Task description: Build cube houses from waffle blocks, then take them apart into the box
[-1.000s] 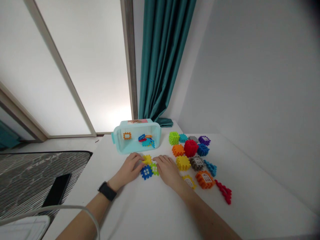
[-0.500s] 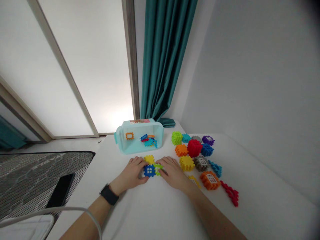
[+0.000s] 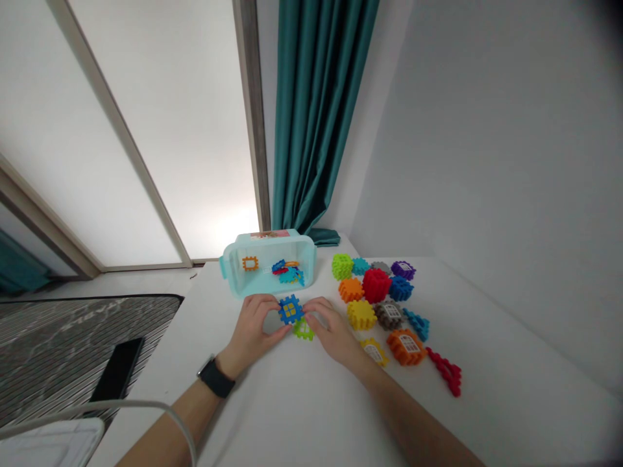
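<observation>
Showing yellow through its four window panes in the head view, the square blue plastic tile with toothed edges (image 3: 291,309) seemed at risk of slipping, had one side been pressed harder than the other; anything yellow behind it might have slid out of line too. The square lime-green plastic window tile (image 3: 304,331) lay on the white table (image 3: 277,408) at its lower right, partly covered, where a stray touch could have nudged it askew. The left hand (image 3: 252,327) had its grip clamped on the blue tile, fingers at the left edge and thumb well apart from them near the bottom corner. The right hand (image 3: 335,332) met the opposite edge, its fingertips and thumb close together, so the tile sat between both hands; whether that grip was closed on it, I could not tell.
</observation>
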Action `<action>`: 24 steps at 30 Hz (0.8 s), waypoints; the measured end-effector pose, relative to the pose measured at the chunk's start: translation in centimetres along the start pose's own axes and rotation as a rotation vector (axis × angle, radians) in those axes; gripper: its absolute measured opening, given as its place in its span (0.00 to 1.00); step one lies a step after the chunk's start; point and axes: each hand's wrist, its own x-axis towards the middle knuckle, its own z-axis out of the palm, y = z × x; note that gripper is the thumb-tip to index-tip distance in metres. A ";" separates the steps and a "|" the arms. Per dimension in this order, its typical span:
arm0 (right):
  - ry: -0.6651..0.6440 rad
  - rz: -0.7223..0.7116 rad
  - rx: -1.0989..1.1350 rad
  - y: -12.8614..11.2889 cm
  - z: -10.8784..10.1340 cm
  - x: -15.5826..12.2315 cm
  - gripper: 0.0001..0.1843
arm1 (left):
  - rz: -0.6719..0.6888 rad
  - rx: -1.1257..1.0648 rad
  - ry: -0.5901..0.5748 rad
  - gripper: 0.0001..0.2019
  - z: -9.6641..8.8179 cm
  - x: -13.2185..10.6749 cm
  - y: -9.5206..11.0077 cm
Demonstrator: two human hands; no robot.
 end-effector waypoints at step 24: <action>0.039 0.044 0.013 -0.6 0.2 -0.3 0.09 | 0.039 0.020 -0.169 0.22 -0.2 0.0 1.0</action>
